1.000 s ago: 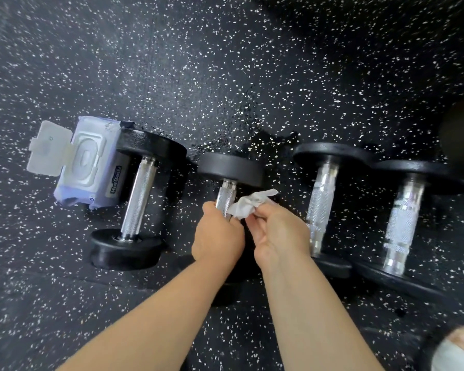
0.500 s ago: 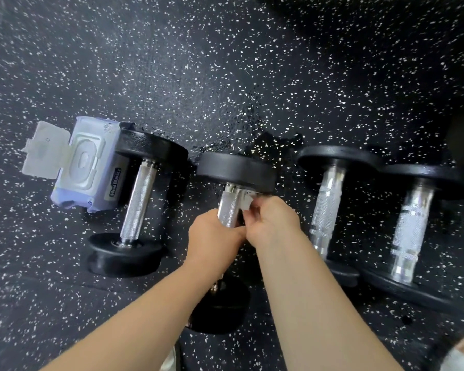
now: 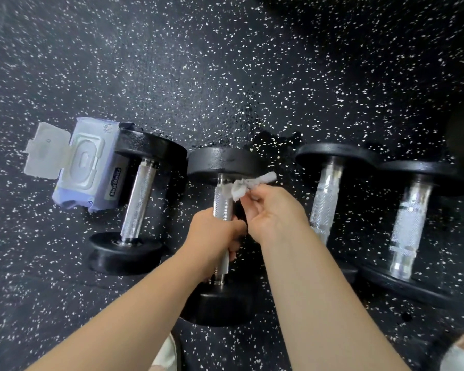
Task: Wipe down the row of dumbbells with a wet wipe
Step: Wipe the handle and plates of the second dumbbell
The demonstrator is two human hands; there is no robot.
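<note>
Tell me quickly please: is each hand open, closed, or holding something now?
Left hand: closed, gripping the handle of the second dumbbell from the left.
Right hand: closed, pinching the wet wipe.

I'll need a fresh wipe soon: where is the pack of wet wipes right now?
In the head view, the wipes pack lies at the far left of the row, lid open, right beside the leftmost dumbbell.

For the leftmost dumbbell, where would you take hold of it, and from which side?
Grip the leftmost dumbbell round its knurled handle, midway between the black heads, from above. It lies on the floor with the handle raised by the heads, so fingers can likely curl under. The wipes pack sits against its far head's left side, so approach slightly from the right.
</note>
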